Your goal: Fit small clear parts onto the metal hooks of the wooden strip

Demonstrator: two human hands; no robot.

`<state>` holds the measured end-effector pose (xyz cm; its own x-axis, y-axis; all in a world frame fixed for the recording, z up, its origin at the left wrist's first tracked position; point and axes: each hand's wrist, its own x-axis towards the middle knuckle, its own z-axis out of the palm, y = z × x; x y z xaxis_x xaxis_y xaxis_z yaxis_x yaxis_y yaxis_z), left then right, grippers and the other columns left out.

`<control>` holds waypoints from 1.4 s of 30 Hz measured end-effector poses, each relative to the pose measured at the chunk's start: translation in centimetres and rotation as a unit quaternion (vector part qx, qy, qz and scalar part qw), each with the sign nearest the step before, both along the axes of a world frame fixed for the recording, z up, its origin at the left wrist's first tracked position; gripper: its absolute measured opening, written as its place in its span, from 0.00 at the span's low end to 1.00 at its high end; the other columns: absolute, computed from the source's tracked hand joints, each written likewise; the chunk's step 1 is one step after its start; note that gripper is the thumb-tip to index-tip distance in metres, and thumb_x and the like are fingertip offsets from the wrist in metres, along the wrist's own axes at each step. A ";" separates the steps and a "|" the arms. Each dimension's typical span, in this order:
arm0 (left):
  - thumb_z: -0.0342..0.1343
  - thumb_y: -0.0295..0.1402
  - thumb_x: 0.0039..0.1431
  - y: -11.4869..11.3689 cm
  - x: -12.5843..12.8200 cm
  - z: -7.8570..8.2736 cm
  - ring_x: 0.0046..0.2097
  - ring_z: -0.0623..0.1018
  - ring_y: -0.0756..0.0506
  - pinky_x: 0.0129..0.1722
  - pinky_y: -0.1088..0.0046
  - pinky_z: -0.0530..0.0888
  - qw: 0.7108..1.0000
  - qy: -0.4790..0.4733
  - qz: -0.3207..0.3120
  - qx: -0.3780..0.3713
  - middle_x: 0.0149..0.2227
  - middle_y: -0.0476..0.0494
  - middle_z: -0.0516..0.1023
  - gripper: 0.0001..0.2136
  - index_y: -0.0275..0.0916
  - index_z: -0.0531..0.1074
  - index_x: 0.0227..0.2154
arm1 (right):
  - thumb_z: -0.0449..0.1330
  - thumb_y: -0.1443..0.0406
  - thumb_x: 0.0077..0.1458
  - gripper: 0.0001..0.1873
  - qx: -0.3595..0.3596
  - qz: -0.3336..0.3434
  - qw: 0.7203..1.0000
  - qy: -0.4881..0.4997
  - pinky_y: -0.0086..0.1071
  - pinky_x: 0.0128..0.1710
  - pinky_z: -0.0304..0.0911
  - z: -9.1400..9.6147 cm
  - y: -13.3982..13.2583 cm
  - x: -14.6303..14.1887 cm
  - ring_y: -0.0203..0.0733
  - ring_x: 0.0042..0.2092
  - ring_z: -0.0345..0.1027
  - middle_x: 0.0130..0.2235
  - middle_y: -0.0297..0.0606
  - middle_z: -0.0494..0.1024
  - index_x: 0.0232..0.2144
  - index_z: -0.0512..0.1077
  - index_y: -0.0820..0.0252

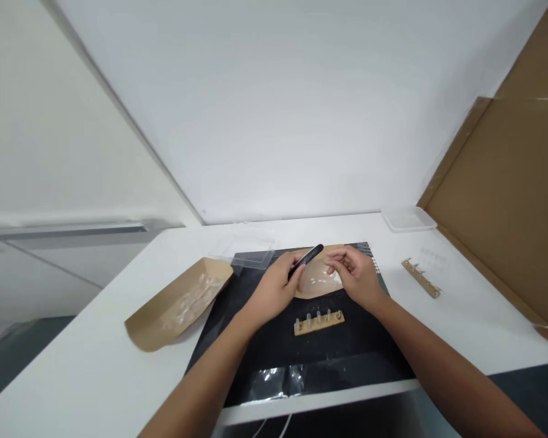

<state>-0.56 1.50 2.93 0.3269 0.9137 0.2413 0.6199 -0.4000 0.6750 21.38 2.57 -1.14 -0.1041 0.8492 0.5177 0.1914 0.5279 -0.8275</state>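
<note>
Your left hand (274,291) is closed around a slim black tool (305,260), which may be a pair of tweezers; its tip points up and to the right. Your right hand (357,277) sits just beside it, fingers curled with the thumb and fingertips drawn close together. Whether they pinch anything cannot be told, as anything there is too small to see.

Both hands hover over a shallow brown paper tray (317,281) with small clear pieces scattered in it. Just in front of the hands, nearer you, lies a short wooden strip (318,322) with a row of upright pegs.

All of this rests on a black mat (274,347), which lies on a white table (73,377). To the left, partly off the mat, is a second brown paper tray (178,302) holding more clear pieces. Behind it is a clear plastic lid (251,250).

To the right, well apart from the hands, a second wooden strip (421,278) lies on the table. Beyond it is a clear shallow container (408,218), beside a leaning cardboard sheet (506,201).
</note>
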 end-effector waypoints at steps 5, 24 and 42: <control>0.53 0.44 0.72 -0.3 0.6 -3.3 0.22 0.76 0.53 0.29 0.73 0.76 0.986 -0.140 -0.029 -0.085 0.47 0.42 0.81 0.17 0.41 0.78 0.54 | 0.61 0.62 0.70 0.07 0.060 -0.035 0.994 -0.079 0.35 0.36 0.71 0.2 0.0 0.1 0.42 0.35 0.79 0.33 0.36 0.82 0.39 0.78 0.55; 0.63 0.47 0.64 -1.8 1.2 -2.4 0.15 0.71 0.54 0.14 0.81 0.67 0.936 -0.282 0.008 -0.212 0.22 0.48 0.77 0.21 0.37 0.84 0.52 | 0.57 0.68 0.71 0.09 0.196 -0.149 0.933 -0.262 0.37 0.36 0.65 0.8 -0.9 -0.6 0.44 0.36 0.70 0.33 0.39 0.74 0.35 0.67 0.55; 0.57 0.42 0.70 -2.9 1.6 -1.8 0.24 0.73 0.48 0.27 0.73 0.73 0.980 -0.182 0.062 -0.043 0.19 0.48 0.72 0.23 0.43 0.80 0.18 | 0.53 0.69 0.71 0.14 0.255 -0.154 0.898 -0.323 0.40 0.36 0.53 0.9 -0.3 -2.0 0.44 0.32 0.64 0.29 0.36 0.72 0.30 0.63 0.54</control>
